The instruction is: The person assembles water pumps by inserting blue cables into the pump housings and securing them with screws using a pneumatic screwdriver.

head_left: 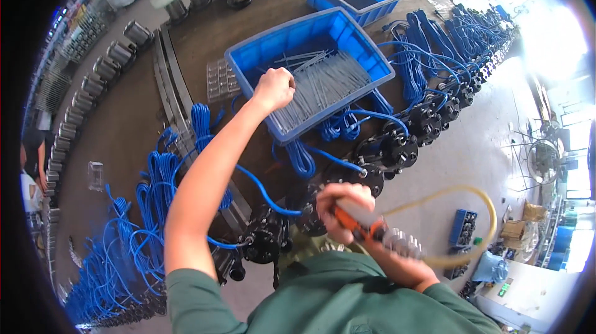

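My left hand (276,88) reaches over the near left side of a large blue plastic bin (372,42). Its fingers are curled together, and whatever may be between them is hidden. Many long thin metal rods (329,82) lie in the bin, most side by side and a few crosswise. Close to my body, my right hand (340,202) is wrapped round an orange and grey air screwdriver (372,228), slightly blurred, with a yellowish hose (487,210) looping off to the right. Black round pump motors (266,234) with blue cables stand just in front of me.
Black motors (397,148) line the bench edge, with coiled blue cables (413,67) behind them. Another blue bin (375,8) sits beyond the first. A clear compartment tray (221,79) lies left of it. Metal cylinders (118,54) ring the far side, and a fan (543,160) stands at right.
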`<state>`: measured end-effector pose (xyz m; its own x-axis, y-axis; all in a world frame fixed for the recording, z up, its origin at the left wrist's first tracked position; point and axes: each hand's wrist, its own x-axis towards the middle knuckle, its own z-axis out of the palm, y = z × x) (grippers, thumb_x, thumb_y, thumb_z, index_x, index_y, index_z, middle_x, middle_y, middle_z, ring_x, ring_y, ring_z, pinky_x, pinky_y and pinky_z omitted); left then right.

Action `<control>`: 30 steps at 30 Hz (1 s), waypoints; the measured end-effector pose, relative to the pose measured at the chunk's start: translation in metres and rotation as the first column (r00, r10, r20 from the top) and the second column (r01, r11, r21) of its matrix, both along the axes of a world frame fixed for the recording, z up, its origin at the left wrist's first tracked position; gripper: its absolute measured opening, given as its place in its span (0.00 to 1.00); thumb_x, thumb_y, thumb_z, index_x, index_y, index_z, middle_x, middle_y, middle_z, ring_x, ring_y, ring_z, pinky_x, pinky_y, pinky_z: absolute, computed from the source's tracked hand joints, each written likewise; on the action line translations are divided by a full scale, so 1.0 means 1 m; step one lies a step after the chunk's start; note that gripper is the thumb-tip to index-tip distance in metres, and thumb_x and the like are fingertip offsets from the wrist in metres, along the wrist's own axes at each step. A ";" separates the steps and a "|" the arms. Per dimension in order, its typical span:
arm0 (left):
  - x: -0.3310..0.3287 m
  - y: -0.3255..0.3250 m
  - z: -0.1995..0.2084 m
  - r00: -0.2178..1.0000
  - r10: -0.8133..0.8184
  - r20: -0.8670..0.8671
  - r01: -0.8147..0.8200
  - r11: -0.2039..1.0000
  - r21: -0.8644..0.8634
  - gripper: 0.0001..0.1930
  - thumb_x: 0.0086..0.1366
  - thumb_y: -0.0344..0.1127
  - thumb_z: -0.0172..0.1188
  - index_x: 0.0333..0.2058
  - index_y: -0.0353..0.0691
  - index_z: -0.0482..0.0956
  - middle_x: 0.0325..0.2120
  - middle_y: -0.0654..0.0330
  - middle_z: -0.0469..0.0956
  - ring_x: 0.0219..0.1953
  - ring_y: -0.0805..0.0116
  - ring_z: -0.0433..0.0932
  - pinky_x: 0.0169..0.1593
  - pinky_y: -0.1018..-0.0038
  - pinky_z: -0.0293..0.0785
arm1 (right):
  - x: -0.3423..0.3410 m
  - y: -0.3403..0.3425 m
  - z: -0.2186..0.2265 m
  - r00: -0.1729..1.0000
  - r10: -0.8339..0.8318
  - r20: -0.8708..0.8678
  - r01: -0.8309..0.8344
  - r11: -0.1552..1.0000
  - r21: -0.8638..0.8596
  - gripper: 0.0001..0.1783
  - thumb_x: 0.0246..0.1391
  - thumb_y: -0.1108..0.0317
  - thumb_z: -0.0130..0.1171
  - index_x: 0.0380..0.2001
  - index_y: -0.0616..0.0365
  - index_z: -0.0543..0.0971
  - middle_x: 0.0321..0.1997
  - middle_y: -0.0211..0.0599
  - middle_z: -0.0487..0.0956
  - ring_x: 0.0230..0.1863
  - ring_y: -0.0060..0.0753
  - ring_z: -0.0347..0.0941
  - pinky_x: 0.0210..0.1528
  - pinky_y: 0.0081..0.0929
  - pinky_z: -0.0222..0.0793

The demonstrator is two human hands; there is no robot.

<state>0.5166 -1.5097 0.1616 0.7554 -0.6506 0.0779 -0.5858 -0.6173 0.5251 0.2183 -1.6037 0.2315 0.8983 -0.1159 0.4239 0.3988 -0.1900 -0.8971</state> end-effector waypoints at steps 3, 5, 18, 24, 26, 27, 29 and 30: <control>0.024 -0.037 -0.034 0.978 -0.140 0.157 0.081 0.939 0.334 0.13 0.53 0.26 0.63 0.38 0.43 0.88 0.42 0.49 0.85 0.47 0.53 0.84 0.52 0.63 0.81 | -0.019 -0.025 0.014 0.983 0.050 0.177 -0.042 0.998 -0.049 0.13 0.36 0.82 0.60 0.30 0.65 0.78 0.19 0.36 0.78 0.17 0.32 0.77 0.23 0.24 0.73; 0.028 -0.048 -0.057 0.933 -0.325 0.154 0.265 0.911 0.314 0.14 0.54 0.26 0.62 0.39 0.46 0.87 0.47 0.52 0.83 0.54 0.54 0.81 0.55 0.63 0.79 | -0.040 -0.051 0.023 0.981 0.093 0.171 -0.076 0.991 -0.107 0.13 0.39 0.81 0.62 0.33 0.63 0.78 0.20 0.37 0.78 0.19 0.35 0.77 0.25 0.27 0.76; -0.048 -0.014 0.049 0.905 -0.093 0.416 0.217 0.941 -0.261 0.03 0.56 0.28 0.66 0.29 0.34 0.83 0.27 0.59 0.84 0.32 0.66 0.84 0.38 0.72 0.80 | -0.070 -0.114 0.022 0.975 0.028 0.220 -0.014 0.998 -0.067 0.10 0.39 0.78 0.57 0.30 0.67 0.76 0.17 0.34 0.75 0.17 0.33 0.74 0.22 0.26 0.75; -0.239 0.144 0.179 0.958 0.145 -0.249 -0.243 0.872 -0.424 0.05 0.59 0.22 0.64 0.35 0.30 0.86 0.32 0.55 0.87 0.33 0.73 0.85 0.38 0.77 0.80 | -0.083 -0.091 0.021 0.964 -0.038 0.263 0.010 0.994 0.106 0.13 0.38 0.77 0.58 0.32 0.69 0.76 0.18 0.38 0.76 0.17 0.36 0.75 0.24 0.28 0.76; -0.267 0.170 0.158 0.915 0.144 -0.376 -0.307 0.854 -0.421 0.05 0.58 0.21 0.64 0.34 0.30 0.85 0.34 0.52 0.87 0.35 0.70 0.86 0.40 0.75 0.81 | -0.085 -0.078 0.014 0.964 -0.014 0.266 -0.025 0.990 0.141 0.13 0.42 0.78 0.57 0.35 0.70 0.75 0.17 0.37 0.75 0.17 0.33 0.73 0.24 0.29 0.75; -0.276 0.175 0.146 0.910 0.164 -0.381 -0.302 0.892 -0.336 0.05 0.57 0.20 0.64 0.33 0.30 0.84 0.35 0.50 0.87 0.37 0.67 0.87 0.42 0.74 0.82 | -0.085 -0.069 0.011 0.967 0.005 0.257 -0.047 0.986 0.159 0.13 0.43 0.79 0.56 0.37 0.70 0.74 0.17 0.36 0.74 0.17 0.32 0.72 0.24 0.29 0.75; -0.278 0.177 0.112 0.890 0.111 -0.443 -0.297 0.878 -0.376 0.04 0.57 0.21 0.65 0.32 0.29 0.84 0.35 0.51 0.87 0.36 0.70 0.86 0.42 0.77 0.81 | -0.089 -0.043 0.015 0.992 -0.037 0.124 0.009 0.976 0.219 0.09 0.54 0.71 0.59 0.34 0.63 0.72 0.18 0.33 0.72 0.19 0.29 0.70 0.27 0.31 0.72; -0.276 0.175 0.096 0.887 0.080 -0.455 -0.285 0.870 -0.403 0.03 0.57 0.20 0.65 0.32 0.29 0.84 0.35 0.52 0.87 0.34 0.72 0.85 0.40 0.78 0.80 | -0.090 -0.033 0.016 0.995 -0.019 0.101 -0.004 0.975 0.223 0.09 0.54 0.71 0.59 0.34 0.64 0.71 0.18 0.33 0.72 0.19 0.29 0.69 0.27 0.31 0.72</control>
